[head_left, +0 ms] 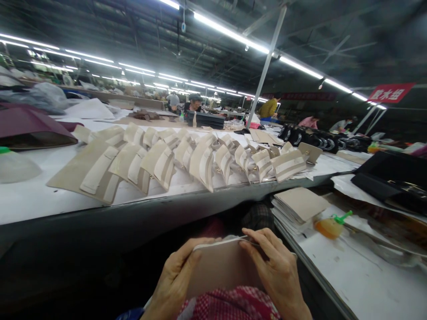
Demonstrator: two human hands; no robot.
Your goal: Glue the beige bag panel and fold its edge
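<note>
Low in the head view, a beige panel with a pale top edge [223, 266] is held up between both hands above a red patterned cloth. My left hand [176, 271] grips its left upper corner, thumb in front and fingers behind. My right hand [275, 266] pinches the top edge near the right side between thumb and fingers. Beyond the hands, a row of beige pieces with lighter strips [158, 164] lies overlapping along the white table [23, 202].
To the right, a side table [360, 284] bears a stack of beige sheets [302, 204], a bottle of orange liquid [328, 227] and a black item [390, 178]. A metal pole [267, 66] rises behind the long table. Several people are farther back.
</note>
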